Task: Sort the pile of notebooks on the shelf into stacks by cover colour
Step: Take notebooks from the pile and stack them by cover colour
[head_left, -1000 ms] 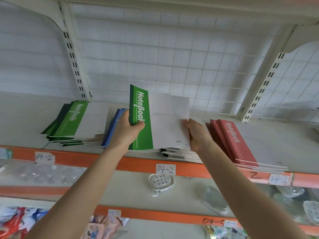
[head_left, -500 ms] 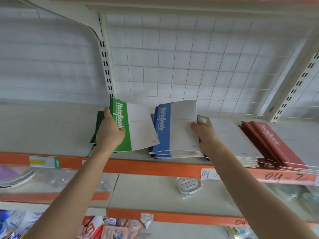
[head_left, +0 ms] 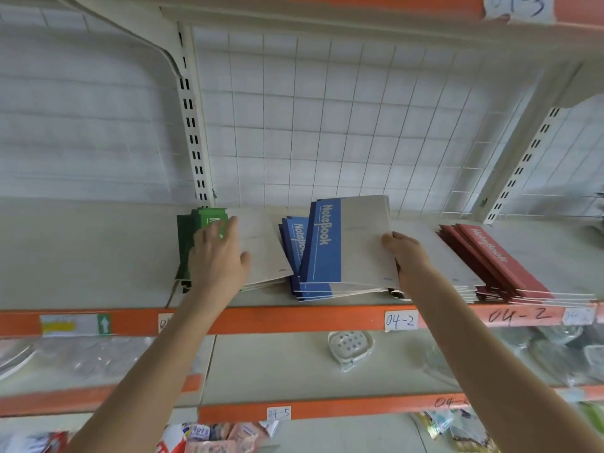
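Right hand: thumb on top of the cover, the other fingers curled under and out of sight. It pinches the right edge of a grey-covered blue-spined notebook with white "NoteBook" lettering down the spine band. The notebook is tilted, its back edge raised and its front edge low over a fanned stack of blue-spined notebooks. That stack sits mid-shelf, reaching the front edge.

Left hand: fingers straight and spread, holding nothing, blurred. It is palm-down over the stack of green-spined notebooks; cannot tell whether it touches the top cover. The green stack lies left of the blue one and just beside it, back edge close to the slotted cream upright.

Under and beyond the right forearm is a pile of grey-covered notebooks, spine colours hidden. Right of it, touching, is a fanned stack of red-spined notebooks that runs toward the shelf's front right.

All of them rest on a cream metal shelf with an orange front edge. A handwritten white label "04-2" is stuck on that edge below the right wrist. A white wire grid panel backs the shelf. A white perforated soap dish sits on the shelf below.
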{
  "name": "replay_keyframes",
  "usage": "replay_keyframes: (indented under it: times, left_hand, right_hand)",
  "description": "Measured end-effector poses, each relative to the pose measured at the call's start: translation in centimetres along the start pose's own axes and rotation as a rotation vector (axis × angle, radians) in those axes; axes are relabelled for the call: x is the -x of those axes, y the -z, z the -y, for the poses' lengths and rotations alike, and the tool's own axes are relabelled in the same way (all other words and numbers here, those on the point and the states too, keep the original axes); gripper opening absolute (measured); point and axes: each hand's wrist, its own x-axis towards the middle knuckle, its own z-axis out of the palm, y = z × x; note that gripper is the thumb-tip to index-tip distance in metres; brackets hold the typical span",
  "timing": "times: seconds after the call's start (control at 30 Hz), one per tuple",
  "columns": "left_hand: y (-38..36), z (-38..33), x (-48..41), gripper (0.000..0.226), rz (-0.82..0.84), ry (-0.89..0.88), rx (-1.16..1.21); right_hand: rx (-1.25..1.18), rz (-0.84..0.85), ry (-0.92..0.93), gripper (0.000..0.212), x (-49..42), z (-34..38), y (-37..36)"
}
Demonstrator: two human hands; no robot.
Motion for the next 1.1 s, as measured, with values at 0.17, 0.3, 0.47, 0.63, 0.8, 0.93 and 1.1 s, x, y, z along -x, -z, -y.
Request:
replay_keyframes:
  times: [0.17,0.3,0.47,0.63,0.8,0.93,1.1]
  left_hand:
    - [-0.5,-5.7,1.6,0.061,0.133,-0.092,0.692]
    - [-1.5,-8.5,0.7,0.043,0.377,0.199,1.147]
    - [-2.9,-10.0,0.5,0.043,0.276,0.212,1.063]
    - [-3.3,-11.3,-0.2,0.038,0.21,0.152,0.937]
    - [-3.9,-12.5,-1.0,0.045,0.165,0.145,0.816]
    - [-3.8,-13.0,-1.2,0.045,0.116,0.148,0.652]
    - [-4.2,-13.5,-0.9,0.053,0.177,0.122,0.232]
  right_hand:
    - [-0.114,0.034,0.043,0.023,0.6,0.4,0.4]
    - [-0.137,0.134,0.038,0.018,0.8,0.1,0.4]
    - [-0.141,0.216,0.024,0.015,0.0,0.2,1.0]
    - [-0.178,0.227,0.008,0.013,-1.5,0.0,2.7]
    - [-0.24,0.23,0.045,0.015,-3.6,0.3,5.3]
    - [-0.228,0.154,0.073,0.018,-4.9,1.1,8.2]
    - [-0.163,0.102,0.095,0.018,-5.8,1.6,10.6]
